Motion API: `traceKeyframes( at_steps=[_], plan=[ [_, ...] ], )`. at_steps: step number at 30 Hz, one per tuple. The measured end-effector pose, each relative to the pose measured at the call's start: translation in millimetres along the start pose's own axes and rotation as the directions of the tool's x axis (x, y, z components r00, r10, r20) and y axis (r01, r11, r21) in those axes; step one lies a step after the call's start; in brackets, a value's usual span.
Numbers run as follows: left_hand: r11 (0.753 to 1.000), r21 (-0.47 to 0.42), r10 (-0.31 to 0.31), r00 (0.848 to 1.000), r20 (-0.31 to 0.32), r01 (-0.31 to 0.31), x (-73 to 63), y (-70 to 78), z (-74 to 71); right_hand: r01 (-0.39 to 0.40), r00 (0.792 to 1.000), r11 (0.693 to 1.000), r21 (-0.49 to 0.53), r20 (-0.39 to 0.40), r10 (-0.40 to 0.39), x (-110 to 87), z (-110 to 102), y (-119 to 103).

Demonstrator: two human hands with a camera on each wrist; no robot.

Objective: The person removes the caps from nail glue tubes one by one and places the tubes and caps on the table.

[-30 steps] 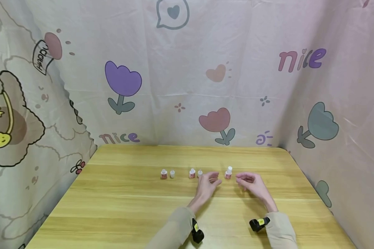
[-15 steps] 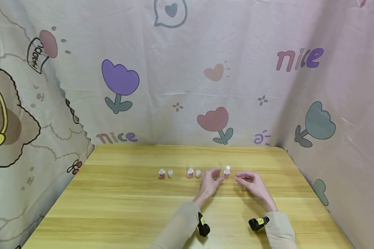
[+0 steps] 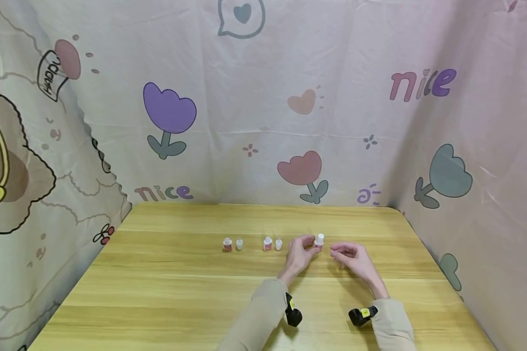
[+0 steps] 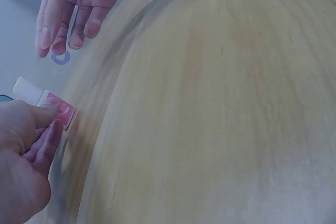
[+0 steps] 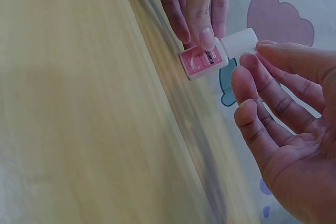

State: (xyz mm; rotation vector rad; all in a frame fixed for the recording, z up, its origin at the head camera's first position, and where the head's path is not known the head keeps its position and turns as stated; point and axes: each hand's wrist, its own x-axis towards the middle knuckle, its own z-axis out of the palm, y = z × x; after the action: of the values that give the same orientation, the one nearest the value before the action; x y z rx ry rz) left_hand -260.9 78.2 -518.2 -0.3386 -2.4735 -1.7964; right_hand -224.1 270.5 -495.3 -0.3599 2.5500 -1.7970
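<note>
My left hand point(image 3: 298, 254) pinches a small bottle point(image 5: 195, 66) with a pink label between thumb and fingers. Its tall white cap point(image 5: 239, 41) is on, and the bottle stands upright at the right end of a row. To the right of it, my right hand point(image 3: 355, 259) hovers with loosely bent fingers and holds nothing; its fingertips overlap the cap in the right wrist view. Left of my left hand are two similar bottles without their tall caps, one in the middle point(image 3: 268, 244) and one farther left point(image 3: 227, 245).
A loose white cap point(image 3: 278, 245) lies right beside the middle bottle, and another white cap point(image 3: 239, 245) beside the left one. All stand on a wooden table point(image 3: 167, 292). A printed cloth point(image 3: 246, 97) hangs behind and along both sides.
My left hand has moved right from beside the middle bottle's cap to the right-hand bottle and taken hold of it. The right hand has stayed nearly still.
</note>
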Motion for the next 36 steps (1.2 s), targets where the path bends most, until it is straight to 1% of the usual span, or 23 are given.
traceKeyframes(
  at_steps=[5,8,16,23,24,28,31,36],
  plan=[
    [0.999,0.015,0.04,0.999,0.006,-0.04,2.1,0.4,1.5,0.009,1.0,1.0,0.006,-0.001,-0.009,0.3,0.6,1.6],
    [0.999,0.02,0.049,0.999,0.0,-0.049,2.5,0.8,2.0,0.016,1.0,1.0,0.005,-0.002,-0.016,0.3,1.0,1.6],
    [0.999,0.041,0.031,0.999,-0.015,-0.031,4.5,1.2,2.6,0.008,1.0,1.0,0.005,-0.011,-0.008,0.5,1.4,0.1],
    [0.996,0.081,0.043,0.999,-0.031,-0.04,4.5,-0.1,-0.2,0.005,1.0,1.0,0.001,-0.01,-0.005,1.4,1.2,-0.9],
    [0.996,0.084,0.038,0.999,-0.028,-0.035,4.1,-0.3,-1.0,0.006,1.0,1.0,0.002,-0.009,-0.006,1.6,1.2,-0.8],
    [0.993,0.102,0.054,0.999,-0.001,-0.053,2.4,-3.2,-3.9,0.005,1.0,1.0,0.006,-0.002,-0.005,2.0,1.4,-0.6],
    [0.994,0.085,0.069,0.997,0.021,-0.071,-0.4,-6.2,-6.8,0.0,1.0,1.0,0.008,-0.004,0.0,1.9,3.4,-0.9],
    [0.996,0.046,0.079,0.996,0.051,-0.081,-5.9,-11.7,-13.9,-0.01,1.0,1.0,0.005,-0.007,0.01,2.3,8.8,-0.3]
  ],
)
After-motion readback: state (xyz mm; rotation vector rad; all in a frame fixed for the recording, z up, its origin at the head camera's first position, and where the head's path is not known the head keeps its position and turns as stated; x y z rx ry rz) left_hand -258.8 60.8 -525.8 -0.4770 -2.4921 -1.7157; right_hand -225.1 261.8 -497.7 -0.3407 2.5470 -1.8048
